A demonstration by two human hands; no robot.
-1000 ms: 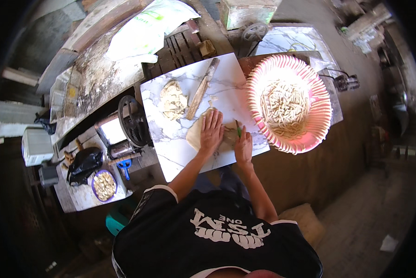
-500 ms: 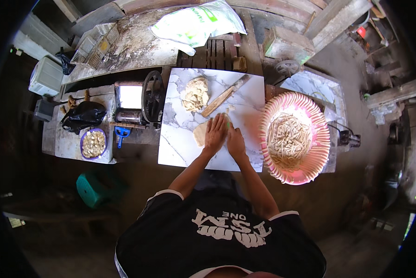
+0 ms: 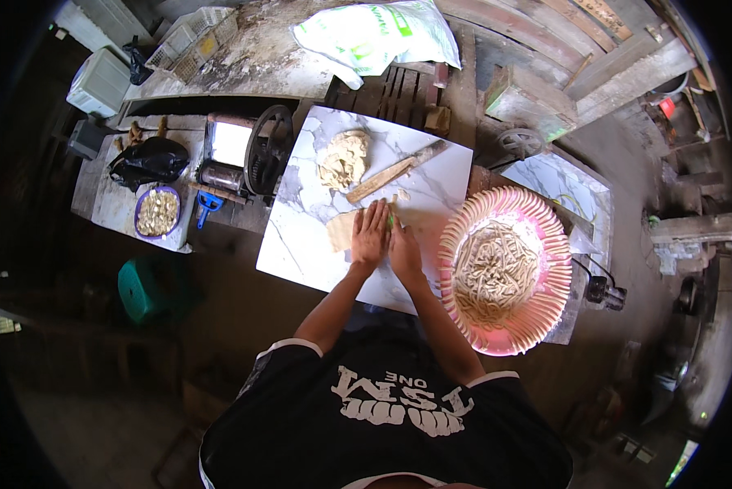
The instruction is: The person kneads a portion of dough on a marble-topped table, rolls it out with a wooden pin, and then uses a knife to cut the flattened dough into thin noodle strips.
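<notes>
Rough wooden benches and planks surround a white marble slab [image 3: 301, 236] where both hands work. Left hand [image 3: 371, 235] lies flat, fingers spread and open, pressing on a thin sheet of dough [image 3: 341, 230]; right hand [image 3: 404, 248] rests palm-down just beside it, also holding nothing. Beyond the fingertips lie a wooden rolling pin [image 3: 394, 172] and a lump of dough [image 3: 343, 159]. To the right, touching the slab, sits a pink fluted tray [image 3: 545, 244] heaped with cut dough strips [image 3: 494, 273]. Left of the slab stands a hand-cranked roller machine [image 3: 252, 151].
</notes>
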